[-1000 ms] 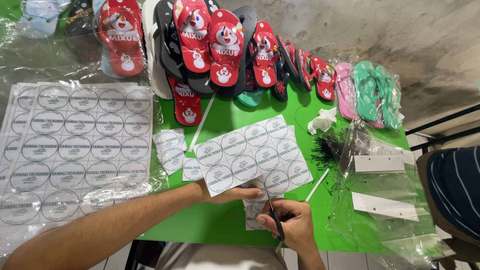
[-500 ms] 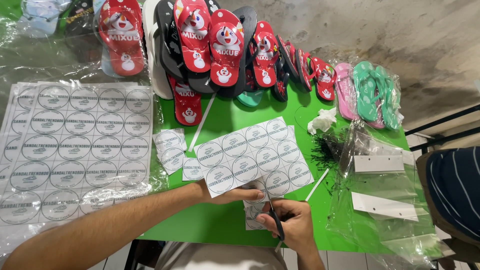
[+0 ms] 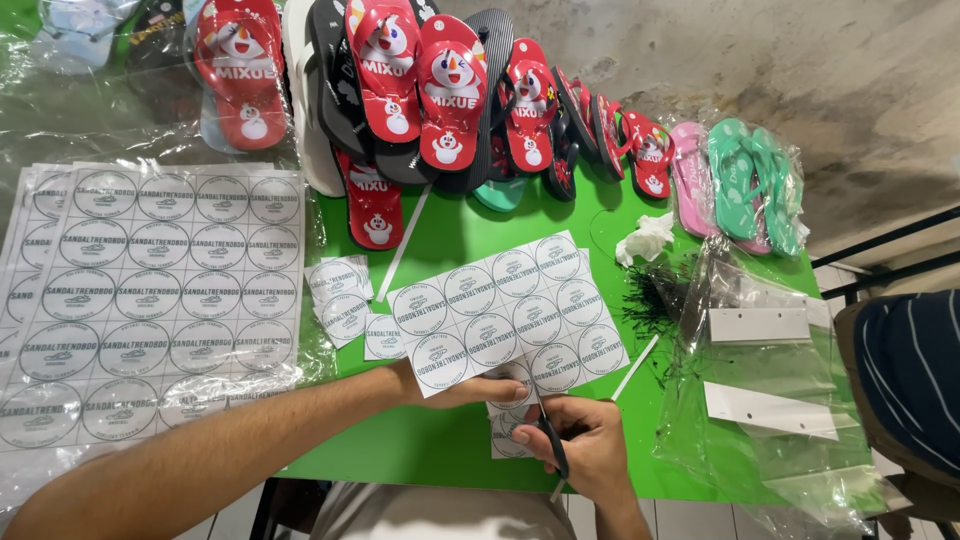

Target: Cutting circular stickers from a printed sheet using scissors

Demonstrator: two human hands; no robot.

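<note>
My left hand holds the near edge of a white sheet of round printed labels lying on the green table. My right hand grips black-handled scissors, whose blades reach up into the sheet's near edge. Small cut label pieces lie under and beside the scissors. More cut labels sit just left of the sheet.
Large uncut label sheets lie at the left on clear plastic. Red, black, pink and green flip-flops line the far edge. Clear bags with white header cards, black ties and crumpled paper lie at the right. Another person's striped sleeve shows at the right edge.
</note>
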